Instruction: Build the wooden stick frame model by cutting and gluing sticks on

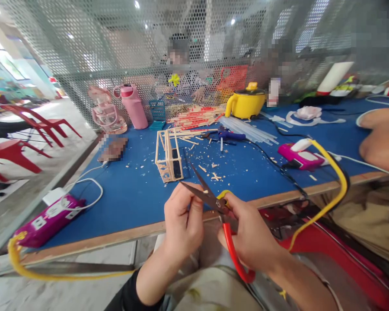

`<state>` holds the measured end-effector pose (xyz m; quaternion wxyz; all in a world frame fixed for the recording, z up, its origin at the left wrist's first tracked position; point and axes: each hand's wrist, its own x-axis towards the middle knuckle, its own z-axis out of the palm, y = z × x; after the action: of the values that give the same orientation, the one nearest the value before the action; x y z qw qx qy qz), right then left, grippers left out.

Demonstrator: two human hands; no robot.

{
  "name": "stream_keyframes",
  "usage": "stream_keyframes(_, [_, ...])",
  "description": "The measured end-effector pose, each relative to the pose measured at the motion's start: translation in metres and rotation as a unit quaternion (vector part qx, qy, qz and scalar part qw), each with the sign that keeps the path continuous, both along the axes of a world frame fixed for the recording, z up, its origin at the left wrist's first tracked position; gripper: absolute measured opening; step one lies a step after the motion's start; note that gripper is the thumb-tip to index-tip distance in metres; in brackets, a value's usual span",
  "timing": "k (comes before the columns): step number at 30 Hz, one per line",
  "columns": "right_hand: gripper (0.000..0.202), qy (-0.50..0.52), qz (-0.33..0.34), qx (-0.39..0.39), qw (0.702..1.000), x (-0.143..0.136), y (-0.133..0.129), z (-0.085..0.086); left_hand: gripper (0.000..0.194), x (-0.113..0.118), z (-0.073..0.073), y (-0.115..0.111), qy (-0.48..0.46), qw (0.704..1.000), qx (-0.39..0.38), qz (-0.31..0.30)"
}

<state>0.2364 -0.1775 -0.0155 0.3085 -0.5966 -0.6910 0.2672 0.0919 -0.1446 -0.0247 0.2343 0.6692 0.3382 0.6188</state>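
My right hand [246, 229] grips the scissors [221, 206], which have one red and one yellow handle, their dark blades parted and pointing up-left. My left hand [183, 216] is closed in a pinch beside the blades. A tiny pale piece [205, 191] shows between the blades; most of whatever my left fingers hold is hidden. Just beyond my hands, a small frame of wooden sticks [168, 162] stands on the blue table [129, 196]. Stick scraps [216, 177] lie to its right.
Behind the frame lie wooden sticks [194, 117], a blue glue gun [230, 135] and clear glue sticks [251, 130]. A yellow pot [248, 104], a pink bottle [135, 108] and purple power strips [52, 220] [301, 157] with cables surround them. A person's arm [382, 138] rests at right.
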Motion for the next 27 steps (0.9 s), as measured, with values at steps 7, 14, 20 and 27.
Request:
stream_keyframes(7, [0.017, -0.005, 0.004, -0.004, 1.000, 0.001, 0.005, -0.010, 0.018, 0.006, 0.000, 0.005, 0.008, 0.999, -0.016, 0.043])
stream_keyframes(14, [0.014, -0.037, -0.024, 0.008, 0.999, -0.001, 0.011, -0.005, 0.021, 0.012, -0.001, 0.009, -0.051, 0.994, -0.088, 0.037])
stream_keyframes(20, [0.027, -0.056, -0.010, 0.051, 0.997, -0.004, 0.005, 0.009, 0.015, 0.015, -0.002, 0.005, -0.110, 0.990, -0.081, 0.021])
stream_keyframes(27, [0.026, 0.014, -0.006, 0.016, 1.000, -0.004, 0.002, 0.014, 0.014, 0.022, -0.011, 0.002, -0.174, 0.979, -0.108, 0.003])
